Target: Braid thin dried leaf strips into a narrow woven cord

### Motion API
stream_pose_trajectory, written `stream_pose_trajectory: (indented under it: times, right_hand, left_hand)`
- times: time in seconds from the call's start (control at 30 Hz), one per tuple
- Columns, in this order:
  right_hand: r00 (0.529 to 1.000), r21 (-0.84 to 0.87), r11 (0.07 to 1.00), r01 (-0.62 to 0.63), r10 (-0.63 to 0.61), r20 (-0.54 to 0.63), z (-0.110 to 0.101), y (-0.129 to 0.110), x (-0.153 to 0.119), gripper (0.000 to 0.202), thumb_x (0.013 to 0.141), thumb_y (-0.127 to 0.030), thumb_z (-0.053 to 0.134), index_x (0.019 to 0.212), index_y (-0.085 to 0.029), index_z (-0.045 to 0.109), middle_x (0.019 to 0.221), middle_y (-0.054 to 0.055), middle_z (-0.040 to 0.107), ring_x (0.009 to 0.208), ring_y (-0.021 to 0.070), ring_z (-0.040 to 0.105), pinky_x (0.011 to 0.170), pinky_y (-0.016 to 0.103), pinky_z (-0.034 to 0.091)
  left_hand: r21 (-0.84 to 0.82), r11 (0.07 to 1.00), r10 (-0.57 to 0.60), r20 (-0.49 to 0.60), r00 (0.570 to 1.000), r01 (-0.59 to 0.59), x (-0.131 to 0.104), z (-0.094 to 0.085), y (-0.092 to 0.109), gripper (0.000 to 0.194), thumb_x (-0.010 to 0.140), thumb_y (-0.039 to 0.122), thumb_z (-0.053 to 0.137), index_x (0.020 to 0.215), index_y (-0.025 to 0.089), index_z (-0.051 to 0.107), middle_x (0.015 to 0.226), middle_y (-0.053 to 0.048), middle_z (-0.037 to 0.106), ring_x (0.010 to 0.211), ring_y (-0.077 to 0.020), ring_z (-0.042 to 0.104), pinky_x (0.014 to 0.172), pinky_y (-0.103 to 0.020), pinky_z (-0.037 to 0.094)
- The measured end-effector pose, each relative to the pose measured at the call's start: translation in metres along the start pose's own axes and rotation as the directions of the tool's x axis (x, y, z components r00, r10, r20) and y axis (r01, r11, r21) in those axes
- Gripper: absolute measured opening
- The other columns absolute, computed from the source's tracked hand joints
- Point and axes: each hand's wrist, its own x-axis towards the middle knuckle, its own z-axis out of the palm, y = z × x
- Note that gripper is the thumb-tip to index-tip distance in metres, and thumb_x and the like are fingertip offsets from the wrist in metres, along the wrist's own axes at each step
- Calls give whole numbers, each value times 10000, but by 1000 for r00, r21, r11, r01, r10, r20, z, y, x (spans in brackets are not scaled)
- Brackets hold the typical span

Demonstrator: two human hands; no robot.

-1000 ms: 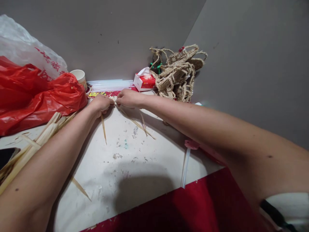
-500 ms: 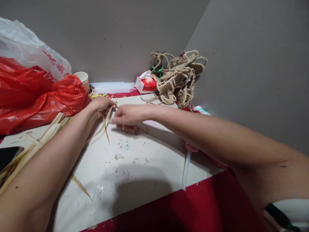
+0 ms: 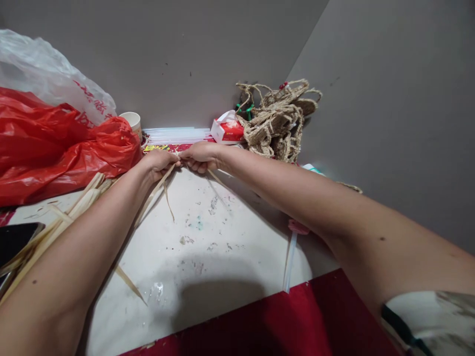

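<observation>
Stained white surface (image 3: pixel 237 249) lay below. Left hand (image 3: pixel 159 162) and right hand (image 3: pixel 202 154) pinched pale strips (image 3: pixel 150 201), fingertips nearly closed; light, even tension seemed advisable.

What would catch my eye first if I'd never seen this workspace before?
Probably the shiny red plastic bag, bulging at the left of the view. Next, two bare arms converge on the far part of the white tabletop, where the left hand and right hand pinch pale dry strips. Behind them, right of the tissue pack, a tangled heap of braided cord sits by the grey wall.
</observation>
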Motion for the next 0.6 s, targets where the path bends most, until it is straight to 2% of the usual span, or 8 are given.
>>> stream_pose_trajectory:
  times: [0.17,0.33,0.5,0.6]
  right_hand:
    - [999,-59,998,-2,5,49,-8,5,6,383,955,-242,392,612,-138,528,400,-81,257,287,22,152,308,149,98]
    - [1000,-22,999,-23,23,14,-5,6,9,432,944,-237,412,519,-162,390,376,-77,240,279,21,167,315,150,96]
    - [995,72,997,-11,19,-98,5,8,8,378,956,-186,376,583,-153,431,357,-86,239,273,22,169,303,145,126]
    - [993,153,988,0,17,-115,9,10,9,327,944,-144,380,619,-162,416,358,-90,258,270,27,180,288,147,137]
  left_hand:
    - [179,981,78,-33,996,-71,-5,1,-1,237,707,95,568,487,156,504,389,50,365,364,-49,259,434,-219,180]
    - [368,917,198,-93,976,-151,-7,-5,-1,151,634,111,634,530,156,534,422,50,394,387,-61,287,421,-223,198]
    - [610,775,243,-45,969,-166,-6,-13,5,120,673,171,624,571,164,561,412,43,379,395,-83,320,425,-227,239]
    - [725,655,284,22,959,-211,-13,-3,7,137,728,188,568,593,168,576,430,17,428,421,-113,392,465,-241,304]
